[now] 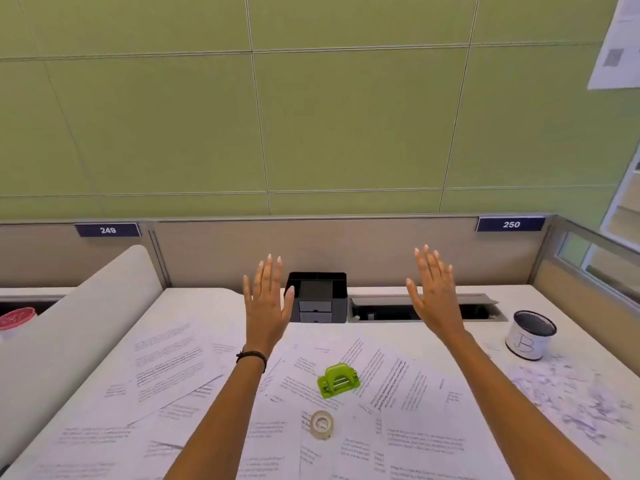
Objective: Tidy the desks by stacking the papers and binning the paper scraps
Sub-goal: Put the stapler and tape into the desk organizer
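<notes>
Both hands hover over the desk point(485, 337), palms down, fingers straight and spread, holding nothing. My left hand point(266, 306) has a dark band point(252, 356) at the wrist, and my right hand point(434, 296) is level with it, well apart.

Far left, a red lid point(17, 320) shows behind a white divider point(86, 327). On the back panel above it is plate 249 point(108, 230).

Right of the divider, the papers point(166, 368) lie loose and overlapping at many angles. They cover the desk from the divider to past my right forearm, unstacked.

Beyond my left hand, a black organiser point(317, 297) with two small drawers stands against the back panel; my thumb overlaps its left edge in this view. Nearer me, between my forearms, a green punch point(338, 381) sits on the papers. A tape roll point(321, 424) lies flat on them just in front of it.

Under my right hand is the open cable slot point(478, 308). Plate 250 point(510, 224) hangs above it to the right.

Further right, a small white bin point(530, 336) with a dark inside stands upright on bare desk. The scraps point(571, 400) are strewn in front of it and to its right, out on the desk. Top right, a sheet point(620, 43) is fixed to the green wall.
</notes>
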`<state>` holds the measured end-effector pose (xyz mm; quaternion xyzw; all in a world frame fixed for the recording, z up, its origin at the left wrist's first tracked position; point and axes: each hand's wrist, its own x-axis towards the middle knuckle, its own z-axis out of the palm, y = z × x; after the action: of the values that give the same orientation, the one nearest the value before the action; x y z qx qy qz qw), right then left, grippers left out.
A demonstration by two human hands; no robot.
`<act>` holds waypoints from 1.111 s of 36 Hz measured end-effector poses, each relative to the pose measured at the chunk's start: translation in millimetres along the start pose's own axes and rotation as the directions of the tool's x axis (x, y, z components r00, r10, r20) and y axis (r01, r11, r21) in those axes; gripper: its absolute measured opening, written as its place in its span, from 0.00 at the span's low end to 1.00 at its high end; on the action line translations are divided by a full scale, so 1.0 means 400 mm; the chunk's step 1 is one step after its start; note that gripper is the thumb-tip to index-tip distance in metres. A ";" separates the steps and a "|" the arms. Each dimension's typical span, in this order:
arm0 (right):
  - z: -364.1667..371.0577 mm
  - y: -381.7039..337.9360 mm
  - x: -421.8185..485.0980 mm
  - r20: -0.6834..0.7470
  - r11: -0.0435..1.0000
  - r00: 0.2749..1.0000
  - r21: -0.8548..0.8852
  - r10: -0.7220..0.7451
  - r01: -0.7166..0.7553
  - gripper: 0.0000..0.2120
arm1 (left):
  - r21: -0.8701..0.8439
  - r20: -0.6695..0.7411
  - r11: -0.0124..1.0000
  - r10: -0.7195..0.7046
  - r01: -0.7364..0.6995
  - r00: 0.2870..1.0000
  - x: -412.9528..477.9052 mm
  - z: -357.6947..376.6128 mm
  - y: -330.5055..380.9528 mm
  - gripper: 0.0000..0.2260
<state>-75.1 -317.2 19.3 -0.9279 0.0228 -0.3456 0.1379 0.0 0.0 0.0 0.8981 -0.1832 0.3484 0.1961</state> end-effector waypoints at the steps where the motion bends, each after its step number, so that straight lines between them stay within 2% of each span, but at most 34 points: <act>1: 0.002 0.000 -0.009 0.021 1.000 1.000 0.004 0.017 -0.017 0.29 | -0.011 0.025 1.000 -0.019 0.019 1.000 -0.012 -0.001 0.001 0.25; 19: 0.118 0.032 -0.198 0.185 0.987 0.971 0.023 0.149 -0.156 0.30 | -0.033 0.312 0.990 -0.120 0.137 0.942 -0.274 0.103 -0.054 0.27; 23: 0.147 0.036 -0.236 0.224 0.980 0.957 0.032 0.182 -0.194 0.29 | -0.044 0.333 0.983 -0.155 0.180 0.930 -0.333 0.121 -0.068 0.27; 30: 0.196 0.029 -0.295 0.293 0.978 0.939 0.053 0.180 -0.203 0.37 | -0.048 0.371 0.969 -0.207 0.241 0.905 -0.434 0.142 -0.080 0.30; 38: 0.247 0.009 -0.346 0.359 0.967 0.915 0.104 0.181 -0.232 0.39 | -0.027 0.430 0.958 -0.247 0.286 0.868 -0.485 0.145 -0.120 0.31; 40: 0.257 -0.003 -0.357 0.377 0.963 0.906 0.106 0.192 -0.248 0.35 | -0.017 0.434 0.958 -0.250 0.285 0.866 -0.491 0.140 -0.128 0.32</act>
<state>-117.2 -271.4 -145.5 -0.9539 0.0752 -0.1512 0.2481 -80.5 54.9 -186.5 0.9605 -0.1092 0.1050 0.2336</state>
